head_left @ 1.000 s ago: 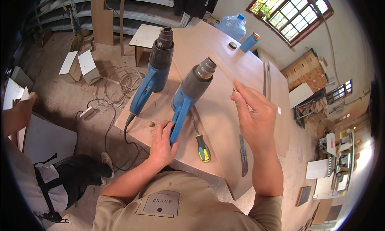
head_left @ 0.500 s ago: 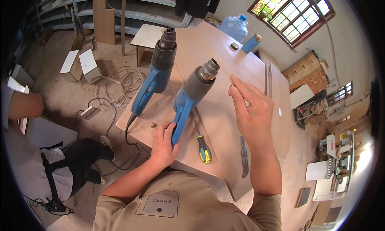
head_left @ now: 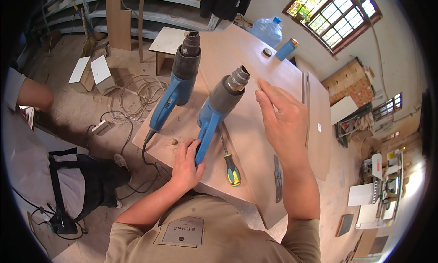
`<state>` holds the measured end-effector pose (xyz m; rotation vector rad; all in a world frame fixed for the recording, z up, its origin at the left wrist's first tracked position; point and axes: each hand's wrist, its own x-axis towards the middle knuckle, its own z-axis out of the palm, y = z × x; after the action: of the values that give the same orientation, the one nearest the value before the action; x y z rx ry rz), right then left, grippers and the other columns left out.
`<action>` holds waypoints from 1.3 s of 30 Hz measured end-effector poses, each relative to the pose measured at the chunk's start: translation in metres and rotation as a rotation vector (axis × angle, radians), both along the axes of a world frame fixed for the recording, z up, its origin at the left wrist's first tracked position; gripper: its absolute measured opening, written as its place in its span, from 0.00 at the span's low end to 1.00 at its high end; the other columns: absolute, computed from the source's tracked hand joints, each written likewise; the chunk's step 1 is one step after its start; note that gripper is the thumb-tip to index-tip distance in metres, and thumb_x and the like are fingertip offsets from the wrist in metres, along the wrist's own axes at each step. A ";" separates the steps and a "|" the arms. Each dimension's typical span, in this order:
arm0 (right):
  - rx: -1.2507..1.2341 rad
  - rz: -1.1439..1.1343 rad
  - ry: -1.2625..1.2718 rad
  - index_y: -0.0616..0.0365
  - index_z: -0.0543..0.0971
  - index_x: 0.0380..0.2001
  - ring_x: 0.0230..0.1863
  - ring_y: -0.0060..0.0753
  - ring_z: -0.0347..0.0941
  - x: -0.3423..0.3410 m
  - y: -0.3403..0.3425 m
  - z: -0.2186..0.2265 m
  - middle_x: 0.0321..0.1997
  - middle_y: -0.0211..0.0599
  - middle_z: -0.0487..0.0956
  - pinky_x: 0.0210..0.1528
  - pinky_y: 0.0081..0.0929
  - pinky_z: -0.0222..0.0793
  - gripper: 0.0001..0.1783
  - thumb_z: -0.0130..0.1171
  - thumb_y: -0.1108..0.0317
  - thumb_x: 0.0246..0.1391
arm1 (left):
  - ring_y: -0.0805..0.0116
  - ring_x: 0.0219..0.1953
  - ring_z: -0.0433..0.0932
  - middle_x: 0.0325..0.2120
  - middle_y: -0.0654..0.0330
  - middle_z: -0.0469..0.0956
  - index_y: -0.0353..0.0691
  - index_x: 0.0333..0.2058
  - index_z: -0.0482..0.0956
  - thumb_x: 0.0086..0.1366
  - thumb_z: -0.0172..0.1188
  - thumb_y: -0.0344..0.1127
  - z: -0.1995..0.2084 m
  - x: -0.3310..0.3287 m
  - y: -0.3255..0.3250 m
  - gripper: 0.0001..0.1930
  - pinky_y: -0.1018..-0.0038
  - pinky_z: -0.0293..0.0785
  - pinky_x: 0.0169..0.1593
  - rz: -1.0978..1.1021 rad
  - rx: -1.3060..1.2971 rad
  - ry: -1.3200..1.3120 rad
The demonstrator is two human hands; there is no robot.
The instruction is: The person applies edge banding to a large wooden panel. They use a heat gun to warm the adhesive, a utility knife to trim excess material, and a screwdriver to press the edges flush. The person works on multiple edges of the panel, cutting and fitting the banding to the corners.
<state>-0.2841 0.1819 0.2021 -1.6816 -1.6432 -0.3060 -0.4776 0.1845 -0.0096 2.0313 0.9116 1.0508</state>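
Two blue heat guns with dark collars and metal nozzles stand nozzle-up on the board-topped table [head_left: 210, 48]. My left hand [head_left: 186, 165] is closed around the lower handle of the nearer heat gun [head_left: 213, 110]. Left of it stands the second heat gun [head_left: 179, 83], its cord hanging over the table edge. Raised to the right of the nearer nozzle is my right hand [head_left: 284, 112], its thumb and fingertips brought together; anything between them is too small to make out. Between my forearms lie a green-and-yellow screwdriver [head_left: 232, 171] and a dark utility knife [head_left: 278, 181].
A large water jug [head_left: 267, 31], a blue bottle [head_left: 286, 49] and a small round lid [head_left: 267, 52] sit at the table's far end. Coiled cable [head_left: 143, 96] and white boxes [head_left: 104, 76] lie on the floor. Another person [head_left: 68, 171] is at the left.
My right hand has shifted slightly up and left, its fingers straighter. The thin strip seen at its fingertips before no longer shows clearly. The person at the left has moved a little right.
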 end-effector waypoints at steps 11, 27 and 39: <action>-0.035 0.064 0.367 0.69 0.81 0.50 0.35 0.39 0.83 -0.001 -0.044 -0.003 0.39 0.48 0.85 0.40 0.31 0.78 0.16 0.62 0.72 0.62 | 0.40 0.54 0.70 0.54 0.41 0.66 0.31 0.59 0.65 0.55 0.65 0.26 -0.001 0.000 0.000 0.33 0.56 0.69 0.57 -0.002 0.004 0.015; 0.216 0.643 2.009 0.68 0.68 0.62 0.50 0.46 0.81 -0.001 -0.227 -0.085 0.53 0.50 0.80 0.52 0.42 0.78 0.25 0.50 0.64 0.67 | 0.45 0.59 0.65 0.56 0.41 0.64 0.33 0.53 0.68 0.53 0.61 0.29 0.056 0.004 -0.059 0.26 0.53 0.60 0.64 -0.111 0.396 -0.290; 0.459 0.288 1.904 0.59 0.67 0.57 0.61 0.36 0.70 0.042 -0.455 -0.117 0.57 0.39 0.74 0.64 0.41 0.66 0.24 0.62 0.61 0.64 | 0.49 0.43 0.75 0.40 0.53 0.78 0.37 0.39 0.82 0.46 0.73 0.29 0.115 0.179 -0.304 0.19 0.60 0.76 0.43 -0.743 0.535 -0.262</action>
<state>-0.2422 -0.2735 0.0853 -0.6416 -0.2245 0.8047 -0.2986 -0.1192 0.1050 2.2780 -0.3039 1.1415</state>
